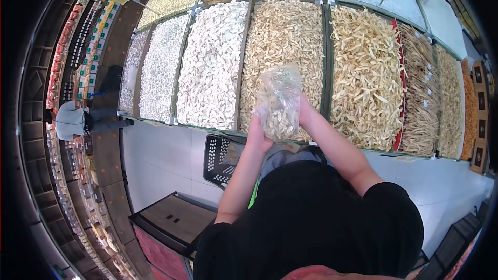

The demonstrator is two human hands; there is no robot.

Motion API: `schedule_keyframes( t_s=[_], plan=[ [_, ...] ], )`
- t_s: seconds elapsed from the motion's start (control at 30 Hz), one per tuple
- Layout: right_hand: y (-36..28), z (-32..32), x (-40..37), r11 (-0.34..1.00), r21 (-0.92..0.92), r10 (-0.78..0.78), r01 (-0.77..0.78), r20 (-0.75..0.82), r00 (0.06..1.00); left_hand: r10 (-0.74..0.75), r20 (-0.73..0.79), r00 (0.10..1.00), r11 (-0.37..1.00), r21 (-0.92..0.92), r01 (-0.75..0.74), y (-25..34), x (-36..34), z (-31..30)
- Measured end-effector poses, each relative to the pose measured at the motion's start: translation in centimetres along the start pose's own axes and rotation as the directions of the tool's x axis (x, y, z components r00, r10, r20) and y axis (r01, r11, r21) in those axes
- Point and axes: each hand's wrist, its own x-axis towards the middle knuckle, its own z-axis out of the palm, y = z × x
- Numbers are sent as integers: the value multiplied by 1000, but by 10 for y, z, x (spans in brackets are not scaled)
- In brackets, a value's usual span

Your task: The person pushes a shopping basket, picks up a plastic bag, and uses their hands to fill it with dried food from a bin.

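Observation:
A clear plastic bag [280, 101] with pale dried slices gathered in its bottom is held between my two hands, over the front of a bin of tan dried slices [282, 31]. My left hand [260, 129] closes on the bag's lower left side, its fingers partly hidden by the plastic. On the bag's right side is my right hand [305, 111], gripping the edge, with its fingers mostly behind the bag. The bag's upper part stands crumpled above the contents.
Bins of white slices [212, 67] and yellowish strips [365, 78] flank the tan bin. A black basket [211, 161] is below the counter's front edge, near a dark-topped cabinet [174, 218]. Another person [71, 121] stands by shelves at far left.

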Motion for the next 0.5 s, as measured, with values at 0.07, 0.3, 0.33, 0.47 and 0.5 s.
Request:
schedule_keyframes(
  t_s=[0.07,0.3,0.33,0.47,0.5],
  plan=[
    [-1,3,-3,1000,10,12,-13,30,999,12,28,1000,999,49,-14,2,-2,3],
    [5,-2,4,996,-59,-70,68,-24,997,9,-47,999,1000,-30,-10,11,-14,19],
    [7,1,3,996,-20,-86,86,24,996,20,-33,999,998,-52,-22,11,-15,19],
    [14,5,2,979,-151,-145,135,-58,988,62,-69,996,992,-109,-69,6,-13,10],
    [15,2,3,988,-94,-126,122,-36,991,65,-115,991,994,-79,-74,4,-9,8]
  ],
)
